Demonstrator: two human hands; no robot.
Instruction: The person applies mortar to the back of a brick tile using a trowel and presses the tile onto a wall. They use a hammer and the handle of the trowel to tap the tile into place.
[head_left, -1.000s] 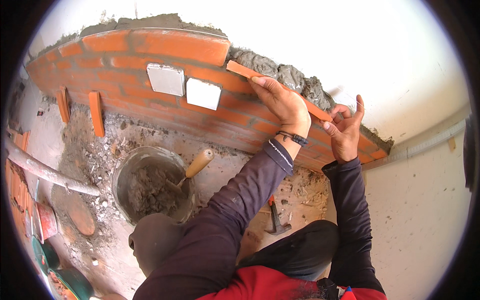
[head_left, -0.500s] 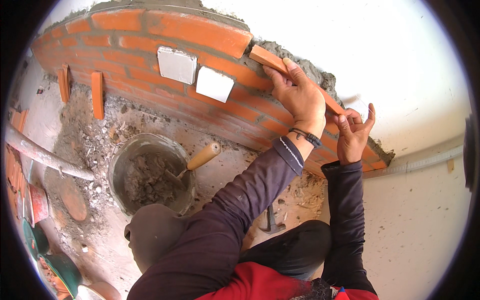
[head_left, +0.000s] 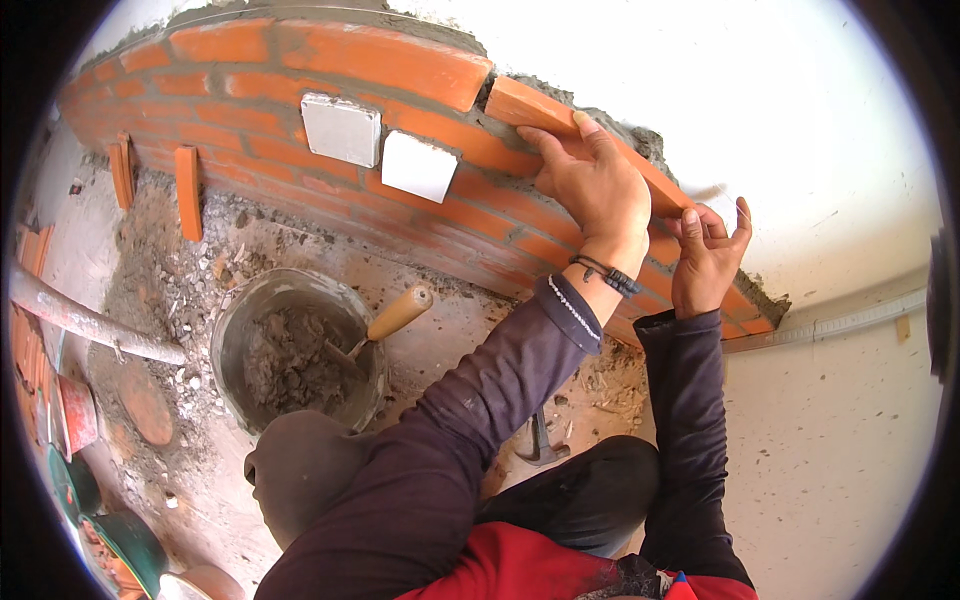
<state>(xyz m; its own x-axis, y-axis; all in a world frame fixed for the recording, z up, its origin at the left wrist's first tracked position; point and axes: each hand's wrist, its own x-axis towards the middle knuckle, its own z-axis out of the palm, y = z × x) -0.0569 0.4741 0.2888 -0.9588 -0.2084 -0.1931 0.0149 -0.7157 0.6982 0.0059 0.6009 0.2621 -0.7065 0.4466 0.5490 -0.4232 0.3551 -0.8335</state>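
A long, thin orange brick [head_left: 532, 104] lies against grey wet mortar [head_left: 645, 140] at the top of the brick wall [head_left: 250, 140], right of the last upper brick, with a narrow gap between them. My left hand [head_left: 600, 195] grips it near its left and middle part, thumb on top, fingers underneath. My right hand [head_left: 705, 260] grips its right end, thumb at the front, other fingers bent behind and beside it. Two white square plates [head_left: 340, 128] are on the brick face to the left of my left hand.
Below are a bucket of mortar [head_left: 290, 370] with a wooden-handled trowel [head_left: 400, 312], a hammer [head_left: 542, 445], loose bricks [head_left: 188, 190] leaning on the wall, a pole [head_left: 100, 325] and tubs [head_left: 125, 545] at left. A white wall [head_left: 750, 90] rises behind the brickwork.
Both hands have raised the orange brick up against the mortar, its left end now close beside the laid upper brick. It covers more of the mortar. The camera view has shifted a little.
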